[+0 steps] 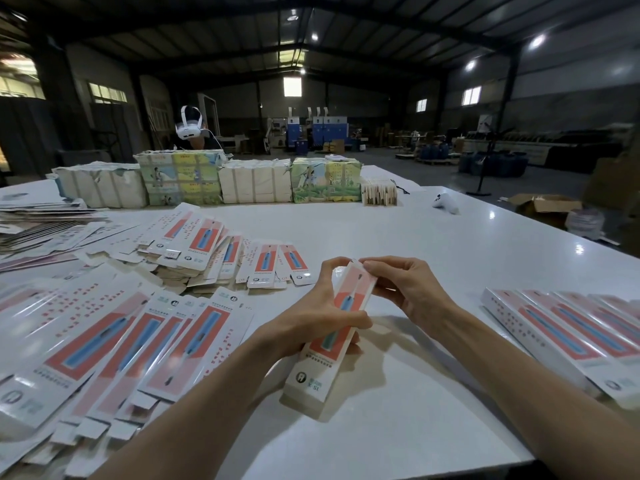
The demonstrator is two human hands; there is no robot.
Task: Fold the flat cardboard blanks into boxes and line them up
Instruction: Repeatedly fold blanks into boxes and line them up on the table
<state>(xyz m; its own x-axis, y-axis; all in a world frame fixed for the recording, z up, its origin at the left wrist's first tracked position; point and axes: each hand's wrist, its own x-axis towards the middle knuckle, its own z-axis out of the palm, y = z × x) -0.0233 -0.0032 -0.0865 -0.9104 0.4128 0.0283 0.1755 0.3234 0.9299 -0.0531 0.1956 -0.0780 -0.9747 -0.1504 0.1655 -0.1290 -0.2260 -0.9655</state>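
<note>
A worker at a white table holds a partly folded box just above the tabletop. The left hand is wrapped around its middle and the right hand pinches its far end at 12 o'clock. Flat blanks lie heaped at 9 o'clock; finished boxes sit side by side at 3 o'clock.

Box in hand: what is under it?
The left hand curls beneath the box, fingertips showing at its right edge; below, white table with shadow. The fingers' middles are covered.
</note>
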